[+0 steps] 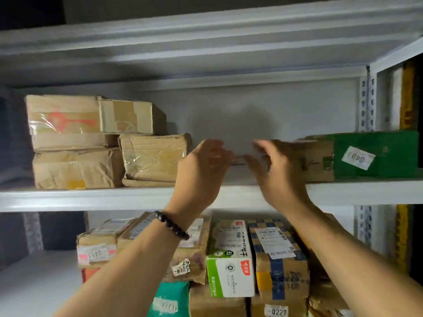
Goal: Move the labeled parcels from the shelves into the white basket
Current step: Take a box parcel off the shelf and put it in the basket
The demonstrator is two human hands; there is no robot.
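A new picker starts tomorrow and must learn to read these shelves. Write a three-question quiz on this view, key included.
1. True or false: the green box with a white sticker stands on the upper shelf, to the right of the right hand.
2. Which wrist wears the bead bracelet? A. left B. right C. neither
3. Fill in: the number on the brown box at the bottom edge of the view reads ____.
Key: 1 true; 2 A; 3 0227.
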